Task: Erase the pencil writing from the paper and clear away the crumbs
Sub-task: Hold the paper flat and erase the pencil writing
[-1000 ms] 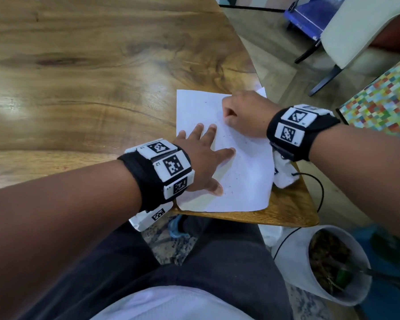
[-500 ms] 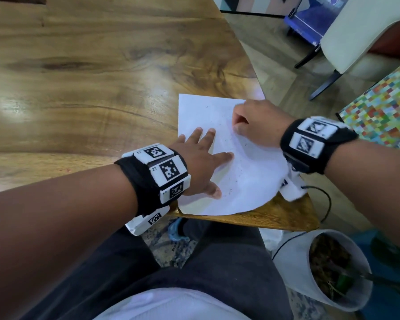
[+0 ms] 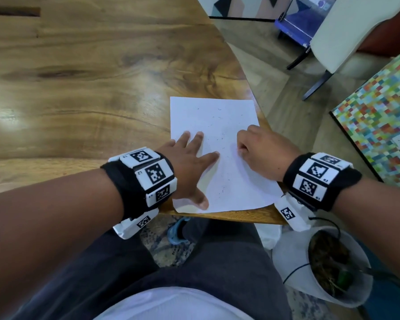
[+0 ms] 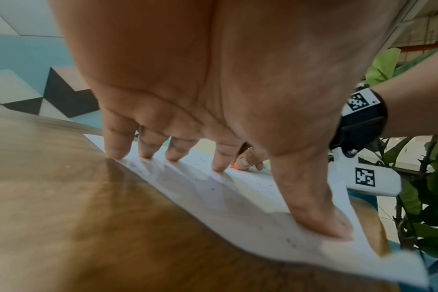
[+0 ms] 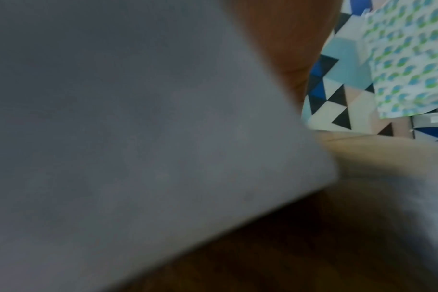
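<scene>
A white sheet of paper [image 3: 217, 116] lies at the near right corner of the wooden table [image 3: 79, 88], sprinkled with small dark crumbs [image 3: 219, 138]. My left hand [image 3: 201, 172] lies flat on the sheet's left side, fingers spread and pressing it down; the left wrist view shows those fingertips [image 4: 219, 164] on the paper [image 4: 238, 199]. My right hand [image 3: 243, 146] rests curled on the sheet's right side. In the left wrist view a small orange eraser [image 4: 235, 165] peeks out from under its fingers. The right wrist view is blurred, filled by grey paper [image 5: 138, 138].
The table edge [image 3: 217, 218] runs just below the paper, above my lap. A white plant pot [image 3: 293, 269] with a black cable stands on the floor at the right. A colourful panel [image 3: 379, 112] and a chair [image 3: 346, 31] are farther right.
My right hand has slid from the paper's far edge toward me along its right side. The near right corner, bent half a second ago, lies flat. The left hand stays pressed.
</scene>
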### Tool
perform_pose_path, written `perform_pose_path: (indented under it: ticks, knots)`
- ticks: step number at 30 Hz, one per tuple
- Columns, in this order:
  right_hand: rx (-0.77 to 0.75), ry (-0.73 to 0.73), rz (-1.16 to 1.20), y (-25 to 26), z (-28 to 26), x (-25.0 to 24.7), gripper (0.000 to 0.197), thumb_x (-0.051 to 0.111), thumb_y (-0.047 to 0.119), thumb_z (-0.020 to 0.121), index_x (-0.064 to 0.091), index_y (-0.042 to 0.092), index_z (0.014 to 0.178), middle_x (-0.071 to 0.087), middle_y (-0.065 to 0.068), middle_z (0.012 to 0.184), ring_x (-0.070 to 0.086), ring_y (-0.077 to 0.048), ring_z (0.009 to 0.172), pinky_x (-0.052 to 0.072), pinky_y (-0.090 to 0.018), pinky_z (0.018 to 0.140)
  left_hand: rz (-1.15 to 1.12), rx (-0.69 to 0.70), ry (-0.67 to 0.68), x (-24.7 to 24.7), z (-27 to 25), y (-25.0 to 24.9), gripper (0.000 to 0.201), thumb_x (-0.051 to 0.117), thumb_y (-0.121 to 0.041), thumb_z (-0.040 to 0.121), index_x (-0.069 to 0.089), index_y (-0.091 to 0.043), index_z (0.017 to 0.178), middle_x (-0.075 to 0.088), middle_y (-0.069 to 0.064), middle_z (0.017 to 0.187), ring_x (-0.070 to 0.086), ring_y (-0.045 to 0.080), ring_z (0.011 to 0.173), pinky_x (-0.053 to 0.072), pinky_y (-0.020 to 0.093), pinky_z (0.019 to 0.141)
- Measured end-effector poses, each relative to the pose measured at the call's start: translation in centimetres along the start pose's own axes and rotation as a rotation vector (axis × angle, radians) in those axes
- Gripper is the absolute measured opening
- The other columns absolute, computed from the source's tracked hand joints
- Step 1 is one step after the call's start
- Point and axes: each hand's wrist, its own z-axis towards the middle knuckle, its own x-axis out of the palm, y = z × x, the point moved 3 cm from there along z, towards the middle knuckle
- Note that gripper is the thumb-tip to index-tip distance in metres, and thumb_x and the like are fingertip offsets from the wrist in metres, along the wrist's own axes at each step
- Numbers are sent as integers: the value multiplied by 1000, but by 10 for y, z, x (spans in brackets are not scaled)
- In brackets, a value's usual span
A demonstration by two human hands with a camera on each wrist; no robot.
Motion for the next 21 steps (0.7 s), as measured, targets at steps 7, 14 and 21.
perform_pose_path:
  ticks: [7, 14, 21]
  knots:
    - [-177, 74, -67, 25, -32, 12, 8, 43, 22, 99, 47, 21, 92, 46, 2, 90, 45, -18, 73, 41, -34, 63, 5, 12, 1, 6, 0, 3, 122, 58, -86, 74, -17, -40, 159, -31, 14, 165, -21, 38, 154, 5, 52, 124]
    - [-16, 46, -65, 20, 3, -2, 9, 41, 19, 96, 47, 17, 89, 49, -2, 90, 51, -23, 75, 48, -39, 66, 23, 10, 5, 4, 0, 2, 122, 59, -86, 74, -16, -40, 159, -28, 14, 166, -17, 39, 154, 7, 54, 125]
    - [-98, 111, -59, 31, -7, -1, 13, 43, 21, 97, 39, 24, 85, 45, 3, 88, 48, -18, 75, 39, -30, 60, -30, 15, -11, 6, -1, 6, 122, 61, -86, 72, -14, -43, 159, -28, 10, 166, -20, 34, 155, 6, 52, 126]
